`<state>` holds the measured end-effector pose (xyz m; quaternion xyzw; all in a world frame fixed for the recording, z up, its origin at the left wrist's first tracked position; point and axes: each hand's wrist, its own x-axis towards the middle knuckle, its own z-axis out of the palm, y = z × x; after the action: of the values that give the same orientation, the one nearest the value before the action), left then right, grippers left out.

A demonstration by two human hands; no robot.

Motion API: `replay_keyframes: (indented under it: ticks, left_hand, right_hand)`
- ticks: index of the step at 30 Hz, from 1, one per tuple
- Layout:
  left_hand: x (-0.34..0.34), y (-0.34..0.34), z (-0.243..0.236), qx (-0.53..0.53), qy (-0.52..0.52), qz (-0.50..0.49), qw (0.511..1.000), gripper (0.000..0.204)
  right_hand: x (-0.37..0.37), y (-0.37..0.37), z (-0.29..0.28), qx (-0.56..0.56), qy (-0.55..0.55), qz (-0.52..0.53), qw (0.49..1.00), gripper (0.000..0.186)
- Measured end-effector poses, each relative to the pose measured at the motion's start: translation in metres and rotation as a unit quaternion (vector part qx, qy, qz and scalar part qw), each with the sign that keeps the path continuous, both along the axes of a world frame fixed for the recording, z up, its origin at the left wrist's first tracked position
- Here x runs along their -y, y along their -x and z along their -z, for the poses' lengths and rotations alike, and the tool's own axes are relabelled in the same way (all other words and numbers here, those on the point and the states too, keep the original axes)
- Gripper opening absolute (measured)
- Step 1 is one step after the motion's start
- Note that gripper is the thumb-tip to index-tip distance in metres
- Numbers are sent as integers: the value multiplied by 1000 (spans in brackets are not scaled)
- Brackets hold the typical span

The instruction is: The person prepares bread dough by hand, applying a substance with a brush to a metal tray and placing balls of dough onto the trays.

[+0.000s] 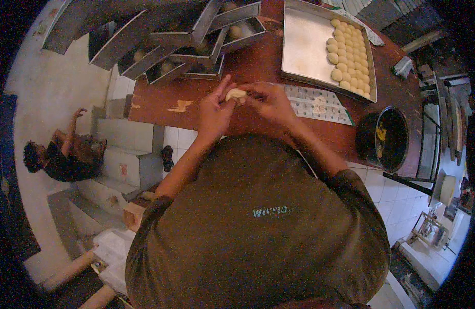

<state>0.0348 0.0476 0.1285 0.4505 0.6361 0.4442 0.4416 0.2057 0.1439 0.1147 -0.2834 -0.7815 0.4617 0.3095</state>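
Over the near edge of the table, a small pale piece of dough [236,95] sits between my two hands. My left hand [216,110] holds it at the thumb and fingers, with some fingertips pointing up past it. The fingers of my right hand [271,104] pinch at its right side; just what lies under those fingertips is hidden. Right of my hands lies a flat pale sheet with rows of dark round marks [320,105]. Behind that, a large metal tray [304,41] bears many round dough balls [350,56] along its right half.
Several metal pans [170,38] are stacked crosswise at the far left, some with dough balls inside. A black pot [368,139] with something yellow in it stands at the table's right edge. A person [67,154] sits on steps [127,144] to the left.
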Motion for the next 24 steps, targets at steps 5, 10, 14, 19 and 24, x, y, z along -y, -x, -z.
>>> replay_keyframes:
  ticks: [5, 10, 14, 19, 24]
  left_hand:
    - [22, 7, -9, 438, -47, -80, 894, 56]
    - [12, 9, 35, 338, 82, -40, 937, 51]
    - [9, -5, 25, 209, 105, -138, 962, 49]
    - [17, 2, -5, 473, 13, -100, 875, 45]
    - [18, -6, 26, 232, 29, -94, 968, 54]
  right_hand:
    - [4, -14, -20, -4, 55, 5, 998, 25]
    - [7, -3, -12, 118, 11, -24, 993, 25]
    - [18, 1, -15, 89, -37, -32, 995, 26]
    - [6, -7, -12, 47, 85, -8, 995, 40]
    - [8, -12, -18, 44, 42, -101, 993, 39]
